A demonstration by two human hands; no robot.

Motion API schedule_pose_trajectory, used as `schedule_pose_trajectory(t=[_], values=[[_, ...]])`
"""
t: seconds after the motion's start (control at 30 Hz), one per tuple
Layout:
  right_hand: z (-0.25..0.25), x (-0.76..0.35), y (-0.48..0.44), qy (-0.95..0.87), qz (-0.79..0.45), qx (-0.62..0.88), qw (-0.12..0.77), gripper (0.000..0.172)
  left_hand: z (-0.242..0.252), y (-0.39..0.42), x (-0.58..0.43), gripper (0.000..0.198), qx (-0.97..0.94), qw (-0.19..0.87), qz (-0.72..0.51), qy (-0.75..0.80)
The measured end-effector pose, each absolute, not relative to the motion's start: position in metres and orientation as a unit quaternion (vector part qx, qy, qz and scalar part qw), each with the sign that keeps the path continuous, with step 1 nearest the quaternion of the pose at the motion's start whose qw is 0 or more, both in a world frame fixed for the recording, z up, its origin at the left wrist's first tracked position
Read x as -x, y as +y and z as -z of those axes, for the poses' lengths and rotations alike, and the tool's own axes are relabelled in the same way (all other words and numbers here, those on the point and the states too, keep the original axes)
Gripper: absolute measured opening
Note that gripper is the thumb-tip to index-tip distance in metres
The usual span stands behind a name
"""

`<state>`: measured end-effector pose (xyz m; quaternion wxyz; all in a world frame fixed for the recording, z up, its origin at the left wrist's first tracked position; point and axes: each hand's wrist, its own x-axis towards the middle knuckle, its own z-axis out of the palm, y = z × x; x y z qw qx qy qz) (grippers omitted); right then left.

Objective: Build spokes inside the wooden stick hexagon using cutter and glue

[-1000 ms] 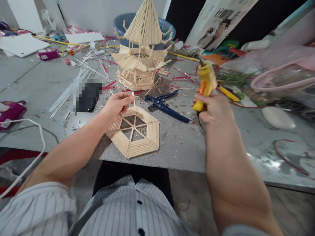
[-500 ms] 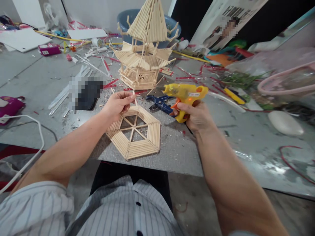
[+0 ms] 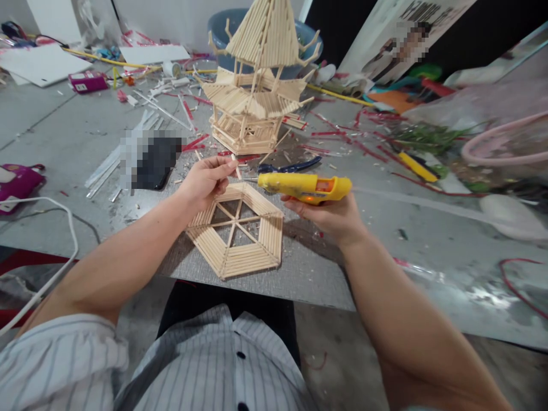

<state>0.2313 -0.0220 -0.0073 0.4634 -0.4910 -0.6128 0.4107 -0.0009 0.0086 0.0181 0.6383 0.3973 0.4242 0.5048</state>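
Note:
Between thumb and fingertips, my left hand (image 3: pixel 210 178) pinches a short wooden stick (image 3: pixel 238 168) above the far edge of a hexagonal stick frame (image 3: pixel 244 258). The frame lies flat near the table's front edge, with spokes meeting at its centre. My right hand (image 3: pixel 327 214) is wrapped round a yellow hot glue gun (image 3: pixel 303 187), its fingers partly hidden under the body. The gun's nozzle points left, close to the lower end of the stick; whether they touch I cannot tell. Blue-handled pliers (image 3: pixel 295 165) lie just behind the gun, partly covered by it.
A pagoda model (image 3: pixel 252 105) made of sticks stands behind the frame, in front of a blue basin (image 3: pixel 218 35). A dark phone (image 3: pixel 157 162) and clear glue sticks (image 3: pixel 113 154) lie to the left. A yellow cutter (image 3: pixel 418 166) and a pink-rimmed item (image 3: pixel 505 137) are at right.
My right hand has brought the glue gun left and lower, turning it over on its side so the nozzle comes near the stick. My left hand stays almost in place, the stick tilting slightly.

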Motion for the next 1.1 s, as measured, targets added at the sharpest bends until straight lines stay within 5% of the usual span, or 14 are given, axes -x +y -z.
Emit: schedule_pose_trajectory(t=[0.23, 0.47, 1.1], values=[[0.0136, -0.2325, -0.019, -0.632, -0.394, 0.467, 0.476, 0.043, -0.0194, 0.008, 0.0006, 0.017, -0.397, 0.639, -0.495, 0.434], [0.0093, -0.2302, -0.0212, -0.7, -0.304, 0.467, 0.448, 0.035, -0.0197, 0.0065, -0.001, 0.018, -0.394, 0.641, -0.495, 0.434], [0.0145, -0.2326, -0.021, -0.685, -0.322, 0.467, 0.458, 0.034, -0.0203, 0.0053, -0.0017, 0.018, -0.39, 0.647, -0.49, 0.436]])
